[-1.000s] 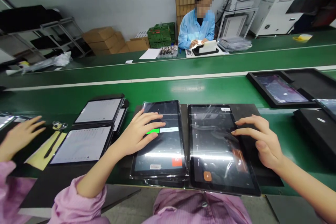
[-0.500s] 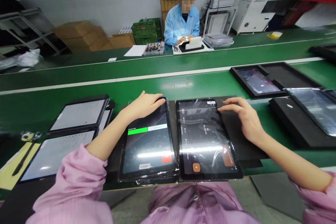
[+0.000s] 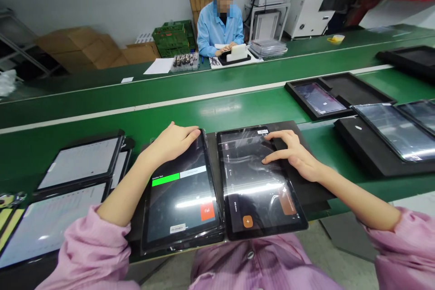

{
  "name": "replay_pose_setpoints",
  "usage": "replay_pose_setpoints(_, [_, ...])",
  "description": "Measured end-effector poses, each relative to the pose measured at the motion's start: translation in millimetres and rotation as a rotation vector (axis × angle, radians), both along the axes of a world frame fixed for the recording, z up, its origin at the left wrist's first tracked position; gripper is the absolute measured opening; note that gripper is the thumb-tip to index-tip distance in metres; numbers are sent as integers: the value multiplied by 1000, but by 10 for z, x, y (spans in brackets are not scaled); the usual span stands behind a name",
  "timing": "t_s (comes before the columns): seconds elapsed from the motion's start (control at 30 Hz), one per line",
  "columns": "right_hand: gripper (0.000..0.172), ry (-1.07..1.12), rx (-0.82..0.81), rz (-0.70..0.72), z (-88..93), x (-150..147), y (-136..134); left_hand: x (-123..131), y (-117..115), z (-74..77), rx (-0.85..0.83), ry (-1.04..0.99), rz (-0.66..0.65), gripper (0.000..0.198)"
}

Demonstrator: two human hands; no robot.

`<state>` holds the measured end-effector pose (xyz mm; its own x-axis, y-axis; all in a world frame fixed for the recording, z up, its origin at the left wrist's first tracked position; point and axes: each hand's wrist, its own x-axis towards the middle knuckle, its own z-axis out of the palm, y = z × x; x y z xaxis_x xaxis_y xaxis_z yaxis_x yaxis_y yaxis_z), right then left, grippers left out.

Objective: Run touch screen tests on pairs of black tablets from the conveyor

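Note:
Two tablets in clear film lie side by side at the bench's front edge. The left tablet point(image 3: 180, 199) shows a green bar and a red Fail button. My left hand point(image 3: 173, 142) lies over its upper end, fingers stretched to the top right corner; that part of the screen is hidden beneath it. On the right tablet point(image 3: 261, 190) is a dark screen with an orange plus button. Above its upper right part is my right hand point(image 3: 292, 152), fingers spread, the index fingertip at the glass. Whether it touches, I cannot tell.
Several pale-screened tablets point(image 3: 81, 163) lie to the left. At right, a black foam tray point(image 3: 365, 90) holds a tablet, and wrapped tablets point(image 3: 394, 129) rest on a black foam block point(image 3: 356, 149). Across the green bench point(image 3: 170, 109) sits a co-worker point(image 3: 220, 27) in blue.
My right hand has moved left from the right tablet's edge onto its screen area. My left hand stays on the left tablet. The whole view has shifted somewhat.

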<state>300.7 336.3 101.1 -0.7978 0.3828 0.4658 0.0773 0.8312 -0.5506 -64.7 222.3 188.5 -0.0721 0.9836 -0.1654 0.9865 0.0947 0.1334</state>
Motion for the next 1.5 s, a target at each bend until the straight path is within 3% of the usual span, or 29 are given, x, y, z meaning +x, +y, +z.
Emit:
replay_pose_setpoints(0.27, [79, 206, -43, -217, 14, 109, -44, 14, 3, -27, 43, 27, -1, 65])
replay_pose_setpoints(0.7, [78, 219, 34, -235, 51, 141, -55, 2, 20, -48, 45, 53, -3, 68])
replay_pose_setpoints(0.8, [78, 137, 126, -179, 122, 120, -74, -5, 23, -71, 53, 48, 2, 67])
replay_pose_setpoints(0.87, [77, 25, 215, -58, 208, 27, -123, -17, 23, -91, 64, 40, 0, 68])
replay_pose_setpoints(0.97, [74, -148, 316, 157, 333, -248, -242, -40, 21, -114, 69, 32, -7, 68])
replay_pose_setpoints(1.03, [72, -232, 357, 227, 382, -464, -311, -56, 18, -123, 73, 23, -11, 68])
replay_pose_setpoints(1.17, [63, -284, 388, 257, 430, -688, -326, -76, 18, -136, 81, 4, -25, 67])
replay_pose_setpoints(1.37, [68, -199, 402, 234, 468, -560, -264, -76, -24, -56, -11, -41, -29, 67])
replay_pose_setpoints(1.5, [72, -182, 355, 209, 488, -504, -248, -95, -109, 43, -154, -102, -121, 108])
